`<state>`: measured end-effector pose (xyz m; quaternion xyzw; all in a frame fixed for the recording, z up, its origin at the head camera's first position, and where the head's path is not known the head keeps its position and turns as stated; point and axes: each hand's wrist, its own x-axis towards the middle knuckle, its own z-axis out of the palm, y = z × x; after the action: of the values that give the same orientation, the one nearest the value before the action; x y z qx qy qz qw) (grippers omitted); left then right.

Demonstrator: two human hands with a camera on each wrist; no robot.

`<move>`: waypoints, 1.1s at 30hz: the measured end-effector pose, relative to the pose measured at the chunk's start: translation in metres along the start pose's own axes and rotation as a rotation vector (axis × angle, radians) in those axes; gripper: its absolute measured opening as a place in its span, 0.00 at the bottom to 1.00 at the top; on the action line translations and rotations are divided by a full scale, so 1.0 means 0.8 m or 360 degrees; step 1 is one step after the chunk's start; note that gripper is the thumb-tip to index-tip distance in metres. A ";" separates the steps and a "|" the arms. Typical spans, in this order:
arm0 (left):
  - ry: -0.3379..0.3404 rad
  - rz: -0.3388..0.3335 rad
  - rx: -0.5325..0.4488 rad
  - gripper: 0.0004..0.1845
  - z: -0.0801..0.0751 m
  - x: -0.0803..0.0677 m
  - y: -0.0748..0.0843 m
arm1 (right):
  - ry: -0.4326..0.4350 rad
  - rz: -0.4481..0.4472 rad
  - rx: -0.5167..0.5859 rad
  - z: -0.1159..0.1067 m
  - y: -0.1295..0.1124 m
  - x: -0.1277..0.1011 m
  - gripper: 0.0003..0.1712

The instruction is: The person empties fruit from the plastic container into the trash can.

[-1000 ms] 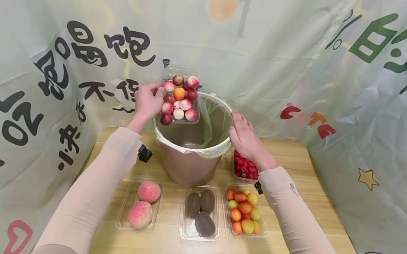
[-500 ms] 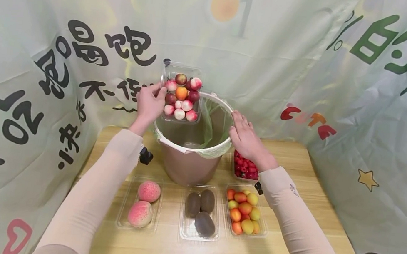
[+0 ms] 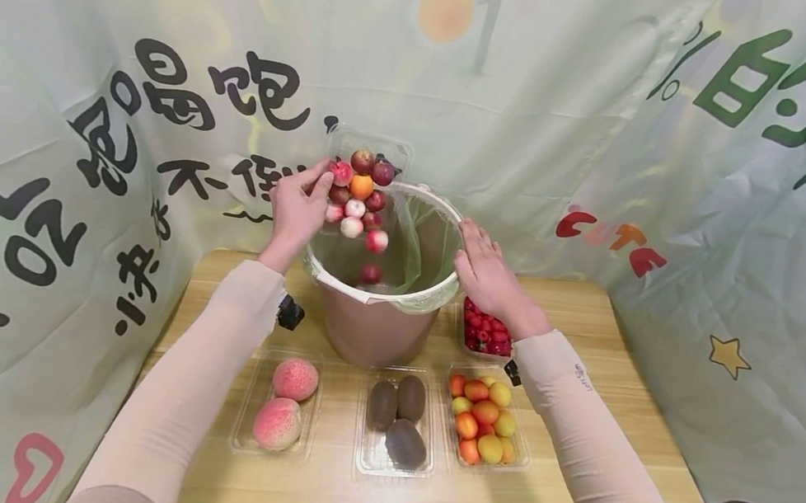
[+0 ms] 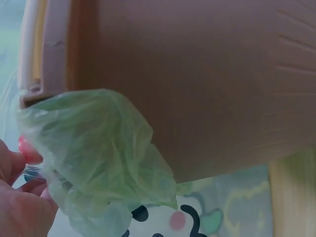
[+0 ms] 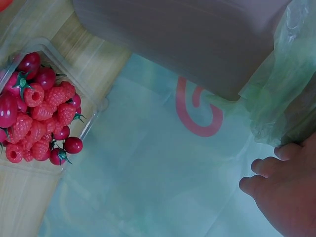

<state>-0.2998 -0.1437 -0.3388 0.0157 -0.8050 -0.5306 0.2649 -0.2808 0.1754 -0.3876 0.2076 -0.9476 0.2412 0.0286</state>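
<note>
My left hand grips a clear plastic tray of small red, white and orange fruits, tipped steeply over a brown bucket lined with a green bag. Several fruits are sliding out, and one red fruit is falling inside the bucket. My right hand rests with straight fingers on the bucket's right rim. The left wrist view shows the bucket wall, the bag's edge and my left hand pinching the tray. The right wrist view shows my fingers by the bag.
On the wooden table in front of the bucket lie clear trays of two peaches, three kiwis and small orange-yellow fruits. A tray of raspberries and cherry tomatoes sits right of the bucket. Printed cloth hangs all around.
My left hand has tipped the tray further over the bucket, and fruits that lay inside it now spill downward into the bucket. My right hand has stayed on the rim.
</note>
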 end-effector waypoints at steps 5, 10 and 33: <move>0.0004 0.0023 -0.0027 0.17 0.001 -0.002 -0.001 | -0.0005 0.0007 -0.0003 -0.001 -0.002 0.000 0.40; 0.0016 0.0064 -0.0035 0.17 0.002 -0.004 -0.002 | -0.0011 0.0006 -0.0020 -0.001 -0.001 -0.001 0.40; 0.0036 0.0094 -0.0110 0.17 0.003 -0.006 -0.002 | -0.0006 0.0002 0.0014 -0.002 -0.001 0.001 0.39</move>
<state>-0.2971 -0.1410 -0.3429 -0.0114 -0.7833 -0.5498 0.2899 -0.2810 0.1753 -0.3859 0.2077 -0.9467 0.2449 0.0257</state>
